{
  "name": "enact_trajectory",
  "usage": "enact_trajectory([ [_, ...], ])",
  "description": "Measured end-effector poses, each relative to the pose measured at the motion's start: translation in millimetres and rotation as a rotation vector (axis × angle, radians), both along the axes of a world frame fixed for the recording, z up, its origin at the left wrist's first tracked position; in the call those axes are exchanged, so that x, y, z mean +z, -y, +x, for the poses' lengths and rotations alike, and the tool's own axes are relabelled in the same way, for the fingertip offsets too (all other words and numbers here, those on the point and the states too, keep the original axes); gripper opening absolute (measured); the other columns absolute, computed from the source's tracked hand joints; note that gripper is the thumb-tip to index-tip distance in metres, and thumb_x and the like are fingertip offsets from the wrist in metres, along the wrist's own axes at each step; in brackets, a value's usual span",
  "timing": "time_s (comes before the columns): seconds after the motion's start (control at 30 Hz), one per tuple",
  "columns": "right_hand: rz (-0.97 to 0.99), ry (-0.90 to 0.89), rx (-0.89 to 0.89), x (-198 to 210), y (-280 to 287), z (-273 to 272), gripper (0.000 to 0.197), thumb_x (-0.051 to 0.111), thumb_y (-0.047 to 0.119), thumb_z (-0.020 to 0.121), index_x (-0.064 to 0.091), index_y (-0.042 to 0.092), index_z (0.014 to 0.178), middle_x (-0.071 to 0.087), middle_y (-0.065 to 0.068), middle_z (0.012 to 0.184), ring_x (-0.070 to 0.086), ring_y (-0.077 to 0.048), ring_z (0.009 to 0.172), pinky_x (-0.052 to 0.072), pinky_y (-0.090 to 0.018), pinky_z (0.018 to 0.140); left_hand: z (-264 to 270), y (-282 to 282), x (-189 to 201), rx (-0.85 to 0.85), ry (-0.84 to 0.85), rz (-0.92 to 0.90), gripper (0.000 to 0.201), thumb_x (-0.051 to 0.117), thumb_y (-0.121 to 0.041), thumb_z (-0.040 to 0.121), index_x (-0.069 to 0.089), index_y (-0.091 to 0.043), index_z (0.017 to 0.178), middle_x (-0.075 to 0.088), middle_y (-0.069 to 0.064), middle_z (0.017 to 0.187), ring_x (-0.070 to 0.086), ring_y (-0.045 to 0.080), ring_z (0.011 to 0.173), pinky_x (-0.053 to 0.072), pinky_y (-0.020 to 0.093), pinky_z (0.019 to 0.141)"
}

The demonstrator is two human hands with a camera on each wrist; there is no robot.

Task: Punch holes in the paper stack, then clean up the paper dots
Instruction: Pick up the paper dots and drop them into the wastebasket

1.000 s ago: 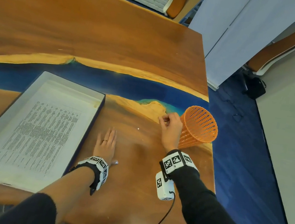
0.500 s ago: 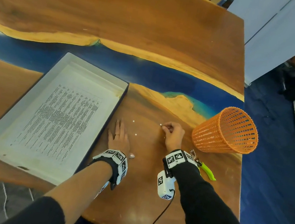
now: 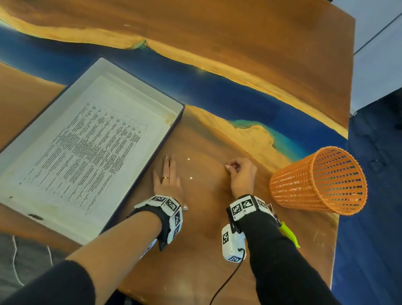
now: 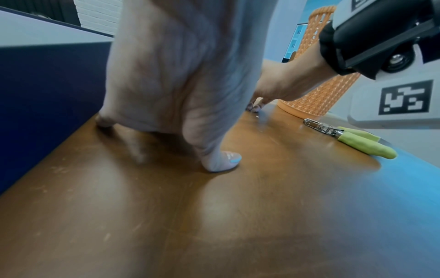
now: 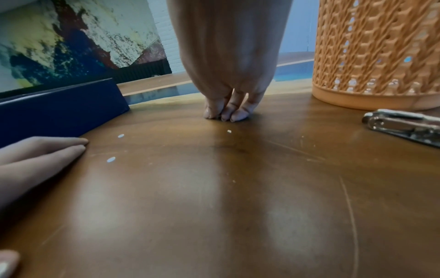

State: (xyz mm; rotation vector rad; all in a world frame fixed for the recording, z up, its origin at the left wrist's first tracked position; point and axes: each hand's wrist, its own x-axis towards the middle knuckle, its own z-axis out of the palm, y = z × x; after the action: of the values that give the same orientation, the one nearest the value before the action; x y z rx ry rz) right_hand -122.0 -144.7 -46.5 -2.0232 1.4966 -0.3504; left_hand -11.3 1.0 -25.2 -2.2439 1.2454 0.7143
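My left hand (image 3: 168,179) is lying flat on the wooden table (image 3: 195,260), fingers straight and together, palm down, right alongside the dark blue wall of the tray (image 3: 169,132). Nothing in it. From the left wrist view the thumb tip presses on the wood too.

My right hand (image 3: 241,175) is further right, fingers bunched and curled down so the tips (image 5: 234,112) touch the table. Looks like a pinch, and the head view shows a pale speck at the fingertips, but I can't tell for sure if there's a paper dot in there or if the fingers are just clenched on nothing.

2 paper dots (image 3: 188,159) are loose on the wood between my hands, the second one (image 3: 191,177) a bit nearer to me. The right wrist view shows 1 more small scrap (image 5: 229,131) just in front of the pinched fingertips.

The paper stack (image 3: 89,152) sits inside the tray, printed side up, off to the left.

The orange mesh basket (image 3: 320,180) stands upright near my right hand, not touching it. The hole punch (image 4: 347,137) with green handles lies on the table beside my right wrist, close to the basket's base.
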Motion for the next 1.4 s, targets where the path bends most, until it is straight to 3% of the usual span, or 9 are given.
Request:
enact_trajectory([
  [0.23, 0.043, -0.076, 0.059, 1, 3, 4, 0.006, 0.06, 0.009, 0.087, 0.064, 0.006, 0.085, 0.059, -0.012, 0.099, 0.056, -0.023, 0.089, 0.049, -0.039, 0.082, 1, 1, 0, 0.014, -0.019, 0.01, 0.111, 0.055, -0.061, 0.084, -0.01, 0.002, 0.149, -0.032, 0.019, 0.151, -0.025, 0.032, 0.143, 0.006, 0.05, 0.117],
  [0.57, 0.038, -0.031, 0.08, 0, -3, 1, 0.005, 0.057, 0.009, 0.089, 0.06, 0.008, 0.085, 0.054, -0.007, 0.097, 0.052, -0.022, 0.09, 0.045, -0.036, 0.082, 2, -1, -7, -0.002, -0.003, -0.053, 0.115, 0.054, -0.064, 0.083, -0.014, 0.003, 0.148, -0.029, 0.02, 0.152, -0.022, 0.033, 0.143, 0.006, 0.05, 0.117],
  [0.7, 0.039, 0.035, 0.066, 1, -10, -3, 0.006, 0.056, 0.007, 0.089, 0.06, 0.009, 0.085, 0.049, -0.004, 0.092, 0.049, -0.018, 0.085, 0.041, -0.03, 0.078, 9, -4, -6, -0.039, -0.019, -0.138, 0.12, 0.058, -0.068, 0.076, -0.005, 0.004, 0.149, -0.014, 0.02, 0.156, -0.009, 0.032, 0.146, 0.014, 0.05, 0.115],
  [0.77, 0.046, 0.074, 0.038, 0, -15, -7, 0.005, 0.056, 0.007, 0.089, 0.06, 0.008, 0.085, 0.05, -0.005, 0.091, 0.05, -0.019, 0.084, 0.043, -0.032, 0.078, 15, -3, -3, -0.047, -0.061, -0.249, 0.11, 0.063, -0.065, 0.074, 0.011, -0.001, 0.148, 0.006, 0.016, 0.155, 0.008, 0.031, 0.145, 0.022, 0.047, 0.111],
  [0.83, 0.067, 0.103, 0.003, -2, -19, -12, 0.005, 0.057, 0.007, 0.088, 0.061, 0.007, 0.087, 0.05, -0.005, 0.091, 0.051, -0.019, 0.084, 0.044, -0.034, 0.079, 23, 0, 0, -0.056, -0.103, -0.414, 0.08, 0.063, -0.056, 0.08, 0.032, -0.012, 0.139, 0.026, 0.009, 0.145, 0.026, 0.026, 0.136, 0.03, 0.042, 0.105],
  [0.9, 0.083, 0.132, -0.029, -5, -24, -14, 0.004, 0.058, 0.006, 0.088, 0.062, 0.007, 0.086, 0.051, -0.005, 0.091, 0.051, -0.019, 0.084, 0.044, -0.033, 0.079, 30, 2, -1, -0.076, -0.164, -0.535, 0.049, 0.062, -0.044, 0.086, 0.047, -0.022, 0.128, 0.036, 0.001, 0.134, 0.034, 0.021, 0.127, 0.033, 0.039, 0.1],
  [1.0, 0.084, 0.152, -0.051, -6, -28, -15, 0.004, 0.058, 0.006, 0.087, 0.062, 0.007, 0.085, 0.051, -0.005, 0.091, 0.051, -0.017, 0.082, 0.044, -0.031, 0.077, 36, 5, -6, -0.091, -0.242, -0.637, 0.027, 0.065, -0.036, 0.085, 0.062, -0.026, 0.111, 0.042, -0.004, 0.127, 0.038, 0.017, 0.121, 0.033, 0.036, 0.094],
  [1.23, 0.092, 0.188, -0.09, -6, -30, -18, 0.005, 0.058, 0.005, 0.087, 0.063, 0.006, 0.084, 0.052, -0.006, 0.091, 0.05, -0.015, 0.08, 0.038, -0.025, 0.074, 35, 10, -10, -0.125, -0.193, -0.795, 0.007, 0.077, -0.033, 0.074, 0.074, -0.027, 0.075, 0.05, -0.005, 0.117, 0.046, 0.021, 0.106, 0.033, 0.036, 0.078],
  [1.4, 0.105, 0.195, -0.093, -5, -30, -21, 0.005, 0.058, 0.005, 0.087, 0.063, 0.006, 0.085, 0.053, -0.007, 0.093, 0.05, -0.015, 0.081, 0.037, -0.023, 0.074, 30, 11, -9, -0.138, -0.149, -0.834, 0.008, 0.079, -0.032, 0.072, 0.075, -0.026, 0.069, 0.051, -0.005, 0.112, 0.047, 0.023, 0.101, 0.034, 0.036, 0.074],
])
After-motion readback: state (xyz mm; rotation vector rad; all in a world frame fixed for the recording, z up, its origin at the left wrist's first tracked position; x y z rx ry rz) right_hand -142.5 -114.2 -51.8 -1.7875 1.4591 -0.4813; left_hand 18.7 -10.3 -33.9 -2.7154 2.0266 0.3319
